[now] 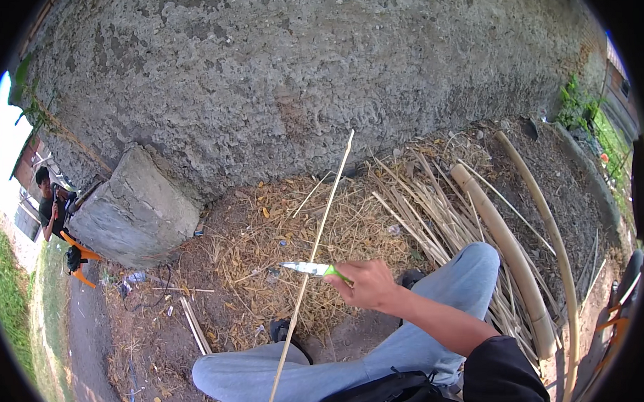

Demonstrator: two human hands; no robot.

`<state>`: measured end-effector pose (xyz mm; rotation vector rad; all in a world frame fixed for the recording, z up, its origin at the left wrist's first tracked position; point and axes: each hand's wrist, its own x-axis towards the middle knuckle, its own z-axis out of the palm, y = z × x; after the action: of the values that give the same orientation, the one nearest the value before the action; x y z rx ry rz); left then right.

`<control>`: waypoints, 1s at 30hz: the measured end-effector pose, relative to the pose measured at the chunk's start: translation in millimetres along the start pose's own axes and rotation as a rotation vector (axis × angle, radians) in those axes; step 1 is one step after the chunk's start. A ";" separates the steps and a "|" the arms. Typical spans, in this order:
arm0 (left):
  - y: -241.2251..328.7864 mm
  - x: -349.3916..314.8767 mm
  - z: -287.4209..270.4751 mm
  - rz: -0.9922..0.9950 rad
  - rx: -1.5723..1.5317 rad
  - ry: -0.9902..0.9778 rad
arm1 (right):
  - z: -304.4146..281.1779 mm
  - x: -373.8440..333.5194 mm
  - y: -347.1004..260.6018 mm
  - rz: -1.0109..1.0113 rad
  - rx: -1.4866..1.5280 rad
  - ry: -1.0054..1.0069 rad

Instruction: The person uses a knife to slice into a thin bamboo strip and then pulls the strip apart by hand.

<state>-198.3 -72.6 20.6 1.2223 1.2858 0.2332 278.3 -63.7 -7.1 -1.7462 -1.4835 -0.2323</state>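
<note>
My right hand [371,284] is closed around the green handle of a knife [296,266], its bright blade pointing left. The blade crosses a long, thin bamboo strip [327,213]; I cannot tell whether they touch. From the lower edge, over my left leg, the strip slants up toward the wall, with a few small nodes along it. My left hand is out of view, and so is the strip's near end.
To the right lie a bundle of split bamboo strips [436,211], a thick bamboo pole [504,244] and a curved pole [546,221]. Shavings [266,231] cover the ground before a rough wall [296,74]. At left stand a concrete block [134,214] and a person [52,203].
</note>
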 end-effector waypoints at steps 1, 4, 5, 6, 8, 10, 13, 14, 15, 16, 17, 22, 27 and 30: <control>0.8 4.3 1.5 0.000 0.000 -0.017 | -3.6 -11.3 -23.0 -0.048 0.029 -0.004; 2.9 13.2 2.1 0.002 0.003 -0.055 | -16.2 -13.1 -29.7 -0.074 0.039 0.013; 2.9 13.2 2.0 0.003 0.002 -0.063 | -23.0 -7.6 -24.3 -0.061 0.022 0.033; 2.8 13.0 1.8 0.006 0.000 -0.071 | -17.6 -1.2 -3.9 0.041 0.018 0.122; 0.7 10.4 1.1 0.013 -0.016 -0.064 | -35.5 28.4 41.6 0.319 -0.098 0.088; 2.0 15.9 2.8 0.025 -0.025 -0.092 | -46.3 31.4 64.4 0.243 -0.172 0.063; 2.4 21.2 13.7 0.036 -0.051 -0.120 | -36.7 22.3 47.2 0.226 -0.183 0.105; 6.5 26.9 17.2 0.040 -0.047 -0.142 | -37.6 10.3 35.2 0.152 -0.145 0.036; 11.0 32.7 21.4 0.042 -0.042 -0.165 | -35.7 -0.6 18.0 0.064 -0.111 0.043; 1.8 17.5 20.4 0.035 -0.064 -0.137 | -27.2 -4.3 -13.3 -0.059 -0.044 0.027; -0.8 14.3 22.5 0.029 -0.072 -0.133 | -22.8 -9.7 -24.8 -0.061 -0.038 0.021; -8.9 1.9 17.7 0.015 -0.090 -0.127 | -25.3 14.2 18.4 0.084 -0.112 0.108; -10.8 11.0 -5.0 0.084 0.037 -0.252 | -87.6 30.5 130.6 0.561 -0.431 0.189; -10.5 19.8 -3.4 0.027 -0.028 -0.242 | -76.7 16.5 90.0 0.475 -0.232 -0.013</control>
<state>-199.0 -60.7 1.3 1.2051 1.0545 0.1176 390.2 -100.9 11.9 -2.2318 -1.0392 -0.1470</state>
